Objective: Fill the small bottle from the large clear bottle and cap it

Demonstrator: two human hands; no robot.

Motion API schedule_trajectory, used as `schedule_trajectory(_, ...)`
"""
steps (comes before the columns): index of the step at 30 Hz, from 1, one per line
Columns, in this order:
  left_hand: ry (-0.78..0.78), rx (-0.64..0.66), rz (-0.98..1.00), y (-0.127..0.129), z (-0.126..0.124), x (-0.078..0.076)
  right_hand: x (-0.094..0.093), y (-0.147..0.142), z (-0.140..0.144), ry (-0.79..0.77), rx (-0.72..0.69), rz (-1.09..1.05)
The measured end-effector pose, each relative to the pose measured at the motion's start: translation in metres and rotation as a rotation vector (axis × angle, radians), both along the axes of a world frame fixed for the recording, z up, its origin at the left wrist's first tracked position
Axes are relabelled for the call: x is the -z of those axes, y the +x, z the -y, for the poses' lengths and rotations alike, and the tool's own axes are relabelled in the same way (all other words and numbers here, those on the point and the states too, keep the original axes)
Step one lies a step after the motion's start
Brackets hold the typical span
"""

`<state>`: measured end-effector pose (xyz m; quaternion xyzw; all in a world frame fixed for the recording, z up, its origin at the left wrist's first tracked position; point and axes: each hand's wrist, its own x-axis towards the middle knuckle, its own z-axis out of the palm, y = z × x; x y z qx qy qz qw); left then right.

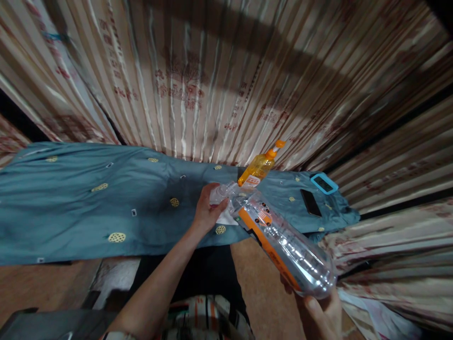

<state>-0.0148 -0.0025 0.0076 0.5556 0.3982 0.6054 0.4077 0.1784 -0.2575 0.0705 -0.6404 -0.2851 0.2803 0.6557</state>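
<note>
My right hand point(322, 309) grips the base of a large clear plastic bottle point(283, 241) with an orange and white label. The bottle is tilted, its neck end lower in the picture's depth and pointing left toward my other hand. My left hand point(208, 210) is closed around a small clear bottle point(219, 192) over the cloth. The two bottle mouths meet or nearly meet; whether they touch I cannot tell. Just beyond them, a yellow pump bottle point(258, 167) with an orange pump head stands on the cloth. A white piece point(228, 218) shows beneath the left hand.
A teal cloth point(71, 203) with a pineapple print covers the long table. At its right end lie a black phone point(311, 203) and a blue-framed device point(323, 183). Pleated patterned curtains point(198, 94) hang behind and to the right. A brown floor point(258, 283) shows below.
</note>
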Motion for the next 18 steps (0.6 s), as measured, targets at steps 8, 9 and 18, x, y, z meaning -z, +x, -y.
schedule_trajectory(8, -0.014, 0.0, -0.035, 0.0, 0.001, -0.004, 0.015, 0.011, 0.001, 0.019, 0.089, 0.057)
schedule_trajectory(9, -0.018, 0.002, -0.031, 0.0, 0.0, -0.004, 0.016, 0.012, 0.002, 0.018, 0.08, 0.071)
schedule_trajectory(18, -0.036, 0.018, -0.047, -0.002, -0.001, -0.008, 0.003, 0.004, -0.008, 0.074, 0.049, 0.028)
